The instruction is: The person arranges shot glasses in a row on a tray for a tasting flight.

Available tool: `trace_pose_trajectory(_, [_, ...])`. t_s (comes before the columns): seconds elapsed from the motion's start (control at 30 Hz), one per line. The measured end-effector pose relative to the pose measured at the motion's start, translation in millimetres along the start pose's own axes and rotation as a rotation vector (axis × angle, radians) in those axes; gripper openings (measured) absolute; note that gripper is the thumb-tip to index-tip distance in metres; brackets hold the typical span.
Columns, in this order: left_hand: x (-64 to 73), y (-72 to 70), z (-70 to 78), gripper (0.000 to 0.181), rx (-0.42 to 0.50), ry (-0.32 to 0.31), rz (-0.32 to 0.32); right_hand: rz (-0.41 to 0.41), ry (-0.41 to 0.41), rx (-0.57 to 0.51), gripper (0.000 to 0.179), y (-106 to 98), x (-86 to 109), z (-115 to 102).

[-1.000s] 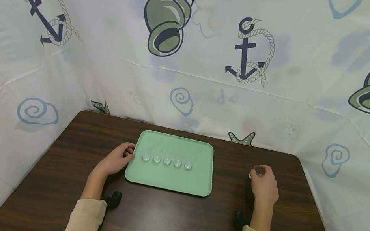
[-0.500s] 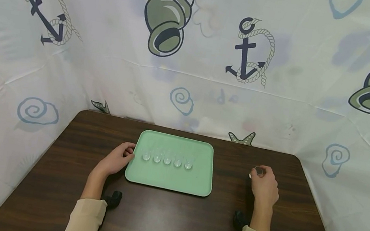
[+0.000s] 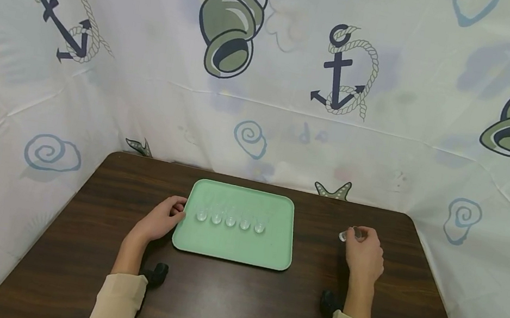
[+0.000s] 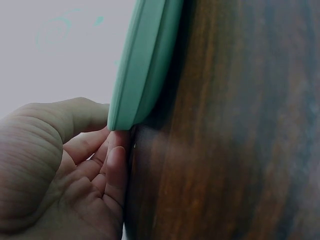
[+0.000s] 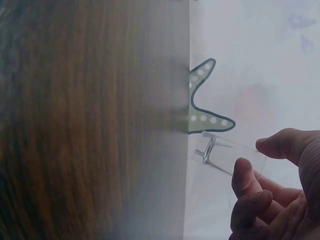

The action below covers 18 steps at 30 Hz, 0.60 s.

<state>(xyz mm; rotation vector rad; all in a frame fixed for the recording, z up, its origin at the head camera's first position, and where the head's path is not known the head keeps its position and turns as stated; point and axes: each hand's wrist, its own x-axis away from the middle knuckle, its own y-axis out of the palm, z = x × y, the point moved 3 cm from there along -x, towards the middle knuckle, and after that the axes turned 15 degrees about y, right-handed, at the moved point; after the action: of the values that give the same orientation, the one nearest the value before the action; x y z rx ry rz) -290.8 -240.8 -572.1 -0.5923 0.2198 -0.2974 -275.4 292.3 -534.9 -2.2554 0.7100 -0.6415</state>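
Observation:
My left hand [image 3: 160, 220] pinches the left edge of a mint-green tray [image 3: 231, 249]. In the left wrist view the thumb lies on the tray rim [image 4: 137, 75] and the fingers reach beneath it. Several small clear shot glasses [image 3: 230, 222] stand in a row across the tray's middle. Off to the right, my right hand [image 3: 364, 255] holds another clear shot glass [image 5: 227, 155] between thumb and fingertips, near its open end. In the right wrist view its thick base points away from the palm, over the table's far edge as seen there.
A dark wood-grain table [image 3: 223, 308] bears the tray and lies under both arms. Behind and beside it hangs a pale curtain [image 3: 288, 70] printed with shells, anchors and starfish. Black wrist straps [image 3: 157, 274] sit below both hands.
The glass in my right hand has tipped a little, its base showing farther left of the fingers. That hand has shifted slightly left. My left hand, the tray and its glasses have not moved.

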Motion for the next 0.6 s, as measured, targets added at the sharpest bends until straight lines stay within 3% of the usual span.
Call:
trace_pose_trajectory(0.4, [-0.5, -0.3, -0.1, 0.049, -0.002, -0.002, 0.006, 0.035, -0.048, -0.009, 0.056, 9.4, 8.3, -13.2])
trace_pose_trajectory(0.6, [-0.9, -0.2, -1.7, 0.049, -0.004, 0.009, 0.000, 0.010, -0.083, -0.026, 0.056, 16.5, 14.1, -21.2])
